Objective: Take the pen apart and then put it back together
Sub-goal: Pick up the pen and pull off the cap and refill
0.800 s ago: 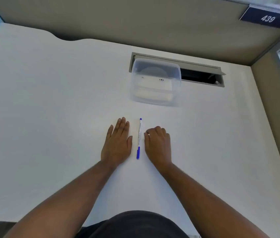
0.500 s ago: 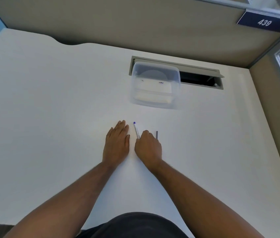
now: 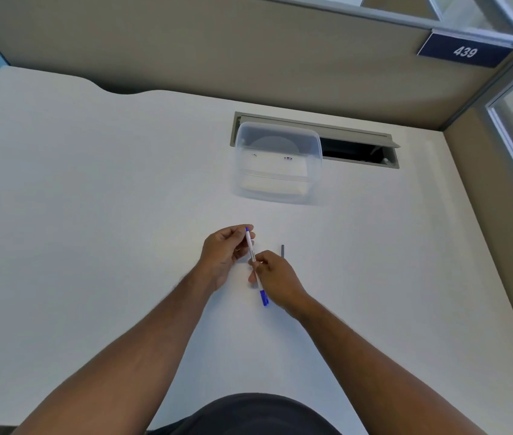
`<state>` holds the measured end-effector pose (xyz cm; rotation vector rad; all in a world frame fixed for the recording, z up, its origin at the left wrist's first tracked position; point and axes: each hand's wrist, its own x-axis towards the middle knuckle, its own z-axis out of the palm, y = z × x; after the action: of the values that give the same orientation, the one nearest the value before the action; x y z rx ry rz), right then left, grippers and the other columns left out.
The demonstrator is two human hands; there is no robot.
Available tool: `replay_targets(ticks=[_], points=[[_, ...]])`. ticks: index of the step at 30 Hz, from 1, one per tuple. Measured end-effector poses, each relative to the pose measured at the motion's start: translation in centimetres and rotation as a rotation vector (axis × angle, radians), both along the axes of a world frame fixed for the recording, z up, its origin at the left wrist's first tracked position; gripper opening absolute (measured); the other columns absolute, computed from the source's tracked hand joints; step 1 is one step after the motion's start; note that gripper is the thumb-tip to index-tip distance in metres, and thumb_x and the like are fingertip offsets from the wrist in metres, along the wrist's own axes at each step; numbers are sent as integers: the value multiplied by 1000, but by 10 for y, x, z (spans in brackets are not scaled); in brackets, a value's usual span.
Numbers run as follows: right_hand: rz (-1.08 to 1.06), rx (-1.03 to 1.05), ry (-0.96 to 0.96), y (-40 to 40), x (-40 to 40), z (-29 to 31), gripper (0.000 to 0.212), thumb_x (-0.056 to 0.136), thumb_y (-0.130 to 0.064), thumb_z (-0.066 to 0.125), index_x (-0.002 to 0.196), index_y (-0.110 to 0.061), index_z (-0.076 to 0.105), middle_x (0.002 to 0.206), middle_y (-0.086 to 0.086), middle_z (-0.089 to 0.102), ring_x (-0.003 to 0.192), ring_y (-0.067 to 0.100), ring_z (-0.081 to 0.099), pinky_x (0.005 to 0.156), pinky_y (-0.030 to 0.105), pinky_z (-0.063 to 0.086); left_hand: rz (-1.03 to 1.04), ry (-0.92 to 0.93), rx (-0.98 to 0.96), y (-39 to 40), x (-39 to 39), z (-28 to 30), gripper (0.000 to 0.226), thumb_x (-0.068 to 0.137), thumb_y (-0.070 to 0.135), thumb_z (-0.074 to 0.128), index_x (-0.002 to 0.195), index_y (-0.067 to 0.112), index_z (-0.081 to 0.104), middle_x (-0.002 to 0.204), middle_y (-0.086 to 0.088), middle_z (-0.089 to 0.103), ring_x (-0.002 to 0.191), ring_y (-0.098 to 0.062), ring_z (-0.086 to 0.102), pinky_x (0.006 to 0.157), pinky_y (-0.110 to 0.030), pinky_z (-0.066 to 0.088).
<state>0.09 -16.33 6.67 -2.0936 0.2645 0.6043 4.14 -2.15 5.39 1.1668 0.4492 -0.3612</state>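
A slim white pen (image 3: 251, 248) with a blue end cap at the far tip and a blue cap at the near tip is held a little above the white desk (image 3: 91, 215), pointing away from me. My left hand (image 3: 222, 254) pinches its far end between thumb and fingers. My right hand (image 3: 275, 276) grips the middle of the barrel, hiding part of it. The blue near cap sticks out below my right hand. A short dark thin piece (image 3: 283, 251) lies on the desk just right of the hands.
A clear plastic container (image 3: 277, 163) stands upside down or lidded beyond the hands, partly over a grey cable hatch (image 3: 358, 149) in the desk. Beige partition walls close the back and right side, with a blue sign reading 439 (image 3: 465, 51).
Both hands lay flat beside the pen on the desk. The right hand then covered it, and now both hands have lifted it. A dark thin piece appeared on the desk beside the right hand.
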Motion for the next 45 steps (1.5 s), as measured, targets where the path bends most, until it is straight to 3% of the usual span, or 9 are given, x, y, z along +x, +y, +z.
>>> replay_targets(ticks=[7,11,17,23,30,34,37,42,45], points=[[12,178,119,-7,1,4,31,107,-17,41,104,-14,72,100,3,76,83,6,71,72,14,52,-163,42,-107,7,3,-2,30,105,18,49,103,13,79,89,1,75,85,-11,65,77,-24,56],[-5,278,176,-9,4,7,30,107,-11,39,107,-1,67,100,12,78,94,21,76,90,30,58,-218,40,-101,7,6,0,29,105,21,50,102,11,77,95,-4,79,87,-13,73,81,-26,59],[7,326,215,-9,3,10,31,109,-12,39,112,-3,69,91,7,78,77,12,75,68,18,57,-229,88,-98,9,6,2,30,105,20,48,107,6,74,88,-5,76,79,-14,71,68,-26,58],[-64,197,152,-7,5,5,24,105,-12,52,101,-4,74,84,7,78,72,16,76,73,22,61,-88,113,-59,-2,6,5,26,104,13,51,92,8,73,78,-2,79,82,-16,71,73,-25,60],[-93,-83,56,0,6,1,17,97,-20,68,96,-7,78,81,2,78,62,7,72,57,8,53,-34,124,-28,-12,4,10,26,104,10,50,90,6,71,86,-10,73,80,-18,68,67,-21,60],[-51,-189,8,2,3,-1,15,91,-18,72,94,-5,79,86,6,79,81,20,76,84,33,61,-18,140,-43,-14,2,9,25,103,10,51,90,7,72,84,-8,75,80,-18,70,71,-24,60],[-65,-203,-3,5,1,0,18,93,-21,70,94,-6,79,87,6,79,82,21,76,87,37,61,-17,151,-49,-14,1,8,24,103,10,52,91,8,73,79,-5,78,80,-18,71,73,-26,60],[-75,64,92,-1,0,9,19,101,-22,61,100,-10,75,84,2,79,78,17,75,86,33,62,-79,175,-151,0,1,3,31,103,16,54,87,12,81,86,-5,80,82,-15,74,73,-27,61],[-95,244,172,-2,-2,14,22,105,-18,52,105,-7,71,81,3,74,72,16,70,74,27,61,-124,165,-174,3,1,1,35,104,19,50,93,13,82,84,-2,77,81,-13,69,71,-29,59]])
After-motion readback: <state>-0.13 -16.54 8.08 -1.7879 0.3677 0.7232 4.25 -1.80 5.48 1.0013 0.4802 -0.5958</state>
